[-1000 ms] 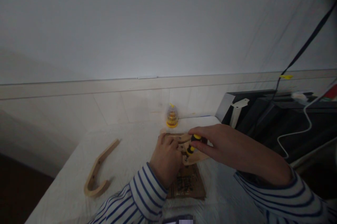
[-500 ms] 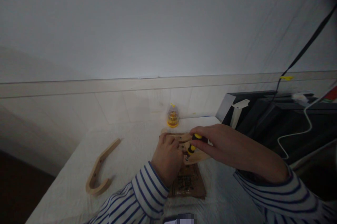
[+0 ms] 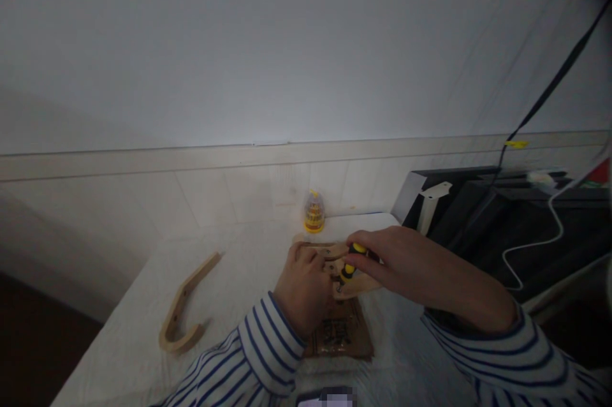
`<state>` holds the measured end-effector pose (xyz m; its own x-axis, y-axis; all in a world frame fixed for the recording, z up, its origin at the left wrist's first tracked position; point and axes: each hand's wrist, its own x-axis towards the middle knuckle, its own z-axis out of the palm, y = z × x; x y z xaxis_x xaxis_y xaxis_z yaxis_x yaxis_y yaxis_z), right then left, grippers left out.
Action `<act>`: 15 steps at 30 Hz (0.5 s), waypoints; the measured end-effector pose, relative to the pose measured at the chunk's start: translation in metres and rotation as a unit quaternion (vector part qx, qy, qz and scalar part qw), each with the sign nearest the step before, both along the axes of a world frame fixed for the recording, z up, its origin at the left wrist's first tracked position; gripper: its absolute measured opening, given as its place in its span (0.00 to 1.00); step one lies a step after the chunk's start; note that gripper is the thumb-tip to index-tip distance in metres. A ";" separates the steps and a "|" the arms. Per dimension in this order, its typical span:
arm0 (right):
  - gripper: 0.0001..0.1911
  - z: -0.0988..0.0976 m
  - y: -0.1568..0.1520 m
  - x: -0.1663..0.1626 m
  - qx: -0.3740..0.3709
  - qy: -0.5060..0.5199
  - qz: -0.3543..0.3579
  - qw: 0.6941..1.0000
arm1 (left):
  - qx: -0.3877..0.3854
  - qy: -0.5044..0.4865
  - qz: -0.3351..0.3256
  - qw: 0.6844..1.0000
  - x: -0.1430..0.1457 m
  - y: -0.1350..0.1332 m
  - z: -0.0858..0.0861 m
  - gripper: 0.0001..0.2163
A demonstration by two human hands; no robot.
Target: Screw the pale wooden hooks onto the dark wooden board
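Since the earlier frame almost nothing moves: the whole view shifts slightly, while both hands keep their places over the work. The right hand [image 3: 406, 263] pinches the black-and-yellow screwdriver [image 3: 347, 274] between thumb and fingers, near its upper end. The screwdriver is below and to the left of these fingertips; its long axis is tilted, with the lower end toward the left hand [image 3: 303, 289] and at the near wooden piece [image 3: 356, 288], beside a small metal spot. The left hand is nearer to this lower end, and the right hand to the top. The left fingers are bent and close together over the wooden parts; I cannot tell how firmly they grip. Under the parts lies a brown packet [image 3: 342, 333], and a wooden hook [image 3: 179, 314] rests apart, at left.
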<state>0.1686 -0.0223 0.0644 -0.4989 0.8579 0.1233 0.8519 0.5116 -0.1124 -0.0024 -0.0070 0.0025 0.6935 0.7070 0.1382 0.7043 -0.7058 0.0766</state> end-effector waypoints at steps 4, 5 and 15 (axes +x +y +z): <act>0.14 0.001 -0.001 -0.002 0.001 -0.007 -0.007 1.000 | -0.010 -0.053 -0.012 0.998 -0.003 0.004 0.003 0.08; 0.13 0.001 -0.001 -0.002 0.003 -0.008 -0.007 1.000 | -0.014 -0.069 -0.012 0.997 -0.004 0.005 0.004 0.08; 0.12 0.002 -0.004 -0.008 -0.001 -0.003 -0.003 1.000 | -0.058 -0.264 -0.013 0.963 0.006 0.005 0.001 0.07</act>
<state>0.1604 -0.0261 0.0665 -0.4950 0.8607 0.1186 0.8552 0.5068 -0.1085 0.0039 -0.0016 0.0035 0.5666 0.7215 0.3981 0.5274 -0.6887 0.4975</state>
